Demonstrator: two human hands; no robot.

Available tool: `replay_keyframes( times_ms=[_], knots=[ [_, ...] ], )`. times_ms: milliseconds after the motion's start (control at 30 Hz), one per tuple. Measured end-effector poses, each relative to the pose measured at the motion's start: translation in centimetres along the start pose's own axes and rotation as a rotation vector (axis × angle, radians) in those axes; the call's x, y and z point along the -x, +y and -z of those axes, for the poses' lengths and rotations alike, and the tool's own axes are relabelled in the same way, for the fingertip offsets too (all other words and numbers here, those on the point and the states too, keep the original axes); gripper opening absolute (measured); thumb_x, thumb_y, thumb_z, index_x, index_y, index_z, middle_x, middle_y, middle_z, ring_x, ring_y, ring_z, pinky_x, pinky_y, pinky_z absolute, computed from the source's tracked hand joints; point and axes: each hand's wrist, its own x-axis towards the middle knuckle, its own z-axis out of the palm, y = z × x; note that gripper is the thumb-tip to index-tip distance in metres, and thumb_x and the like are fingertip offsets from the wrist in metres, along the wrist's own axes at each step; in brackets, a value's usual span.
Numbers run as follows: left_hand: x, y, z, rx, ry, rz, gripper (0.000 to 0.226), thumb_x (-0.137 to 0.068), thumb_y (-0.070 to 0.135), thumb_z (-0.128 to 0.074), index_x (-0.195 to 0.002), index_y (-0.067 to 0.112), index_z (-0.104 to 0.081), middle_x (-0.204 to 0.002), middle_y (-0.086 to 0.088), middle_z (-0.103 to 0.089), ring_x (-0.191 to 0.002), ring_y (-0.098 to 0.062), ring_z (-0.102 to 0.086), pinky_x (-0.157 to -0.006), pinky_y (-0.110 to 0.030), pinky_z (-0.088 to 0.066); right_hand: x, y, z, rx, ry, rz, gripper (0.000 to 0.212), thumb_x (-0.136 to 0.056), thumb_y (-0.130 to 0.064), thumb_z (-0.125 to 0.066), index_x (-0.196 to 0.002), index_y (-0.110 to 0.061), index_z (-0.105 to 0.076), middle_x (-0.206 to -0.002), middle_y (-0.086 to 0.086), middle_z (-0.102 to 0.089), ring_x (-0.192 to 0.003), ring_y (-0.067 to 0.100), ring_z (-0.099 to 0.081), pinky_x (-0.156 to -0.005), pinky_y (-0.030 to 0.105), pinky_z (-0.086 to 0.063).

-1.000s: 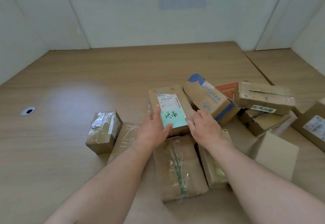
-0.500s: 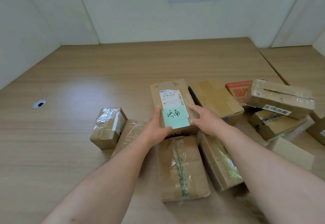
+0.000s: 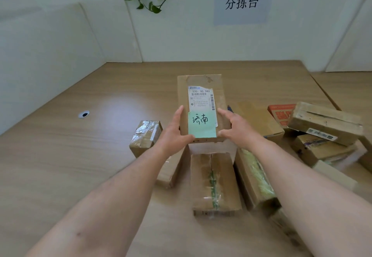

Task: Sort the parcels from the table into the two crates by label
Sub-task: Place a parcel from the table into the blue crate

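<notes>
A brown cardboard parcel (image 3: pixel 201 83) with a white shipping label and a green handwritten note is lifted above the wooden table (image 3: pixel 80 166). My left hand (image 3: pixel 175 133) grips its left near corner, thumb over the front edge. My right hand (image 3: pixel 234 125) holds its right side, fingers along the edge. Below it lie more parcels: a taped one (image 3: pixel 214 184) in the middle, another (image 3: pixel 254 178) to its right, one (image 3: pixel 169 173) partly under my left arm. No crate is in view.
A small tape-wrapped box (image 3: pixel 146 136) sits left of my hands. A heap of boxes (image 3: pixel 324 123) fills the right side, with an orange one (image 3: pixel 280 112) behind. A cable hole (image 3: pixel 83 114) lies far left. White walls with a sign (image 3: pixel 241 2) close the back.
Both hands have raised the labelled parcel off the pile, and its far end now tilts up. The camera has tilted up and moved closer.
</notes>
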Motion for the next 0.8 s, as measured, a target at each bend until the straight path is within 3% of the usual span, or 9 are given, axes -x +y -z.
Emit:
replay_keyframes(
  times_ms=[167,333,433,533,667,800],
  knots=[
    [2.7,1.0,0.9,0.049,0.018,-0.028,0.102,-0.081,0.007,-0.074,-0.152,0.039,-0.007,-0.144,0.008,-0.040,-0.126,-0.013,-0.045,-0.103,-0.050,-0.044,1.7,-0.5,0.4,-0.071,0.005,0.049,0.082,-0.082,-0.012,-0.069,-0.148,-0.038,-0.027,-0.150,-0.003,-0.036,-0.136,0.021,-0.035,-0.108,0.037,-0.035],
    [4.6,1.1,1.5,0.073,0.057,-0.067,0.105,-0.077,0.005,-0.077,-0.153,0.035,-0.011,-0.149,0.005,-0.034,-0.128,-0.018,-0.046,-0.104,-0.050,-0.044,3.2,-0.7,0.9,-0.230,0.034,0.107,0.081,-0.080,-0.005,-0.070,-0.146,-0.035,-0.033,-0.143,-0.006,-0.042,-0.115,0.008,-0.042,-0.085,0.020,-0.038],
    [5.6,0.8,1.9,0.046,0.071,-0.079,0.106,-0.075,0.008,-0.079,-0.151,0.039,-0.011,-0.151,0.004,-0.032,-0.133,-0.021,-0.041,-0.106,-0.052,-0.041,3.9,-0.9,0.5,-0.244,0.026,0.111,0.081,-0.081,-0.006,-0.070,-0.146,-0.036,-0.034,-0.145,-0.006,-0.040,-0.123,0.012,-0.041,-0.095,0.028,-0.043],
    [6.9,0.7,2.7,0.047,0.089,-0.088,0.105,-0.077,0.008,-0.078,-0.152,0.038,-0.011,-0.150,0.006,-0.033,-0.124,-0.012,-0.045,-0.105,-0.044,-0.043,4.3,-1.7,-0.1,-0.248,0.009,0.113,0.083,-0.078,-0.008,-0.072,-0.144,-0.042,-0.035,-0.142,-0.009,-0.043,-0.118,0.015,-0.050,-0.098,0.040,-0.048],
    [8.7,0.1,4.5,0.052,0.122,-0.093,0.103,-0.078,0.006,-0.076,-0.152,0.035,-0.010,-0.143,0.009,-0.038,-0.118,-0.008,-0.045,-0.099,-0.032,-0.045,4.5,-3.4,-1.7,-0.248,-0.007,0.135,0.084,-0.075,-0.011,-0.073,-0.141,-0.047,-0.035,-0.134,-0.015,-0.050,-0.101,0.017,-0.062,-0.094,0.042,-0.051],
    [11.1,-1.1,6.7,0.066,0.171,-0.079,0.102,-0.079,0.005,-0.074,-0.152,0.035,-0.010,-0.146,0.007,-0.036,-0.122,-0.013,-0.046,-0.095,-0.030,-0.047,4.7,-5.9,-3.6,-0.247,-0.050,0.155,0.085,-0.077,-0.005,-0.072,-0.142,-0.045,-0.034,-0.130,-0.005,-0.056,-0.101,0.021,-0.064,-0.093,0.040,-0.051]
  ],
)
